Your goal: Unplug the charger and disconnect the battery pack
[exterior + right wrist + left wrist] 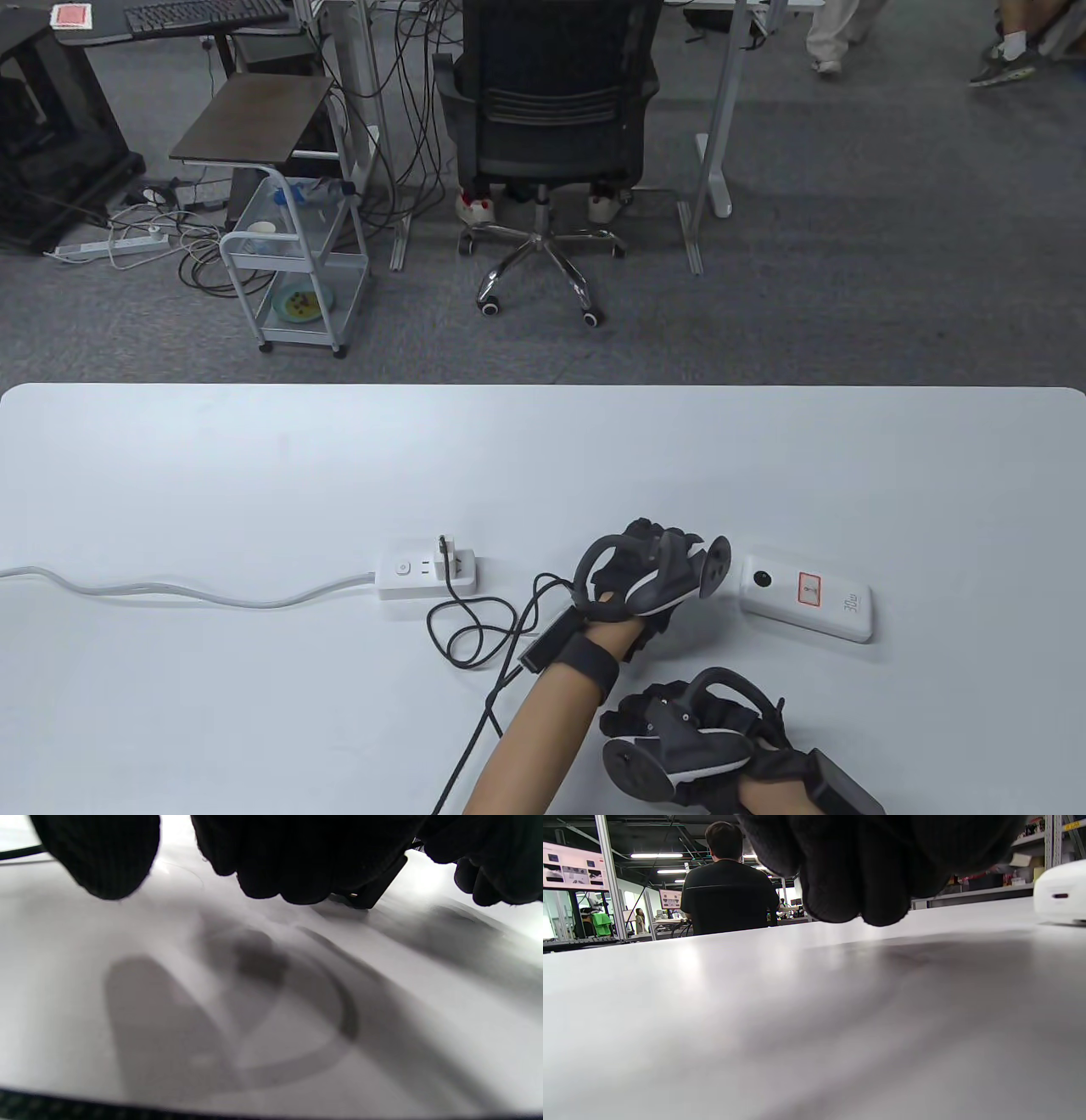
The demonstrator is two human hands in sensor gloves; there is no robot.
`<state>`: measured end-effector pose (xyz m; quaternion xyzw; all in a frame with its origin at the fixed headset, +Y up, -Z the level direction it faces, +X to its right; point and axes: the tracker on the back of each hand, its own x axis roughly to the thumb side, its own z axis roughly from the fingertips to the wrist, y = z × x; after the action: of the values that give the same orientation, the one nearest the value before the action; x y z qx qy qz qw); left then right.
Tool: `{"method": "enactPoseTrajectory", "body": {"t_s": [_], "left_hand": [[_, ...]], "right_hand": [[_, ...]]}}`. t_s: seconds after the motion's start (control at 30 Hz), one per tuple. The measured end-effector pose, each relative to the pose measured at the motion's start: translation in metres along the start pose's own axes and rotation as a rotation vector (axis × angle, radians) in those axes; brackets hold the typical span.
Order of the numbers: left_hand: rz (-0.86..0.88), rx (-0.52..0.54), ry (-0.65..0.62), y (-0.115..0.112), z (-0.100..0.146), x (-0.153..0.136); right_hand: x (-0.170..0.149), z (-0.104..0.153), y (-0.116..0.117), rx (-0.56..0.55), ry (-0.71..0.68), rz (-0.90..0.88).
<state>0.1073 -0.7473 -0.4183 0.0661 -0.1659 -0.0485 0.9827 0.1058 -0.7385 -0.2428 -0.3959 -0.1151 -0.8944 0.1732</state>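
A white power strip (416, 577) lies on the table with a white charger (456, 564) plugged into it. The charger's black cable (475, 632) loops toward my left wrist, and its far end is hidden by the hand. The white battery pack (806, 596) lies to the right. In the left wrist view (1061, 891) the dark port on its end has no cable in it. My left hand (653, 560) rests with fingers curled just left of the pack, not touching it. My right hand (670, 747) sits low near the front edge, fingers loosely curled over bare table (271, 1005).
The power strip's white cord (170, 590) runs off the table's left edge. A black glove lead (475, 747) runs from my left wrist to the front edge. A black box-shaped part (369, 893) shows past my right fingers. An office chair (551, 127) stands beyond the table.
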Motion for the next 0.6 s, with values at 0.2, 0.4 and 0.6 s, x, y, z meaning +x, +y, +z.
{"method": "enactPoseTrajectory", "body": {"t_s": [0.2,0.4,0.6], "left_hand": [[0.041,-0.028,-0.01,0.008,0.001,-0.003],[0.022,-0.017,-0.032,0.029,0.011,-0.017],[0.024,0.031,-0.013,0.052,0.042,-0.042]], "right_hand": [[-0.001,0.004,-0.006,-0.029,0.0,-0.01],[0.001,0.004,-0.007,-0.037,-0.002,0.007],[-0.005,0.005,-0.007,-0.043,0.029,0.005]]}}
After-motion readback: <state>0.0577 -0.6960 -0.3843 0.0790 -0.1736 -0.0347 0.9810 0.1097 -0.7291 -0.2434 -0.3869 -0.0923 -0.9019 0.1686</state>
